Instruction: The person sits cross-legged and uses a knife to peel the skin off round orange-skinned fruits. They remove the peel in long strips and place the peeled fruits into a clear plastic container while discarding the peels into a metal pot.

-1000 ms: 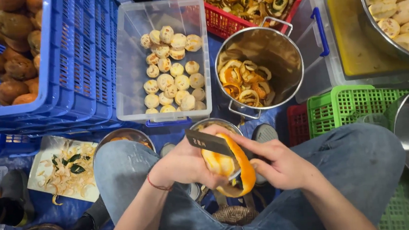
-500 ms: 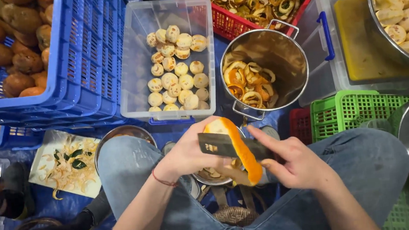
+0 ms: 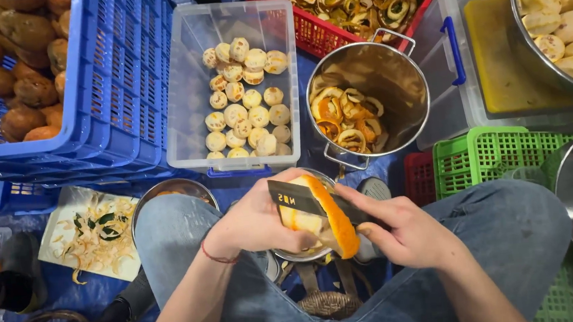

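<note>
The left hand [image 3: 254,220] grips a yellow fruit with curling orange peel [image 3: 321,219] at lower centre, above the lap; the right hand [image 3: 406,233] clasps a broad dark steel blade [image 3: 302,197] across it. Above stand a shiny steel pot of peels [image 3: 370,101] and a clear plastic tub of pale round pieces [image 3: 237,84].

Blue sheeting covers the floor [image 3: 87,296], crowded with blue crates [image 3: 113,79], a clear plastic tub [image 3: 187,87], a red basket [image 3: 318,38], a green basket [image 3: 494,156] and steel pots [image 3: 395,79] under even, bright light.
</note>
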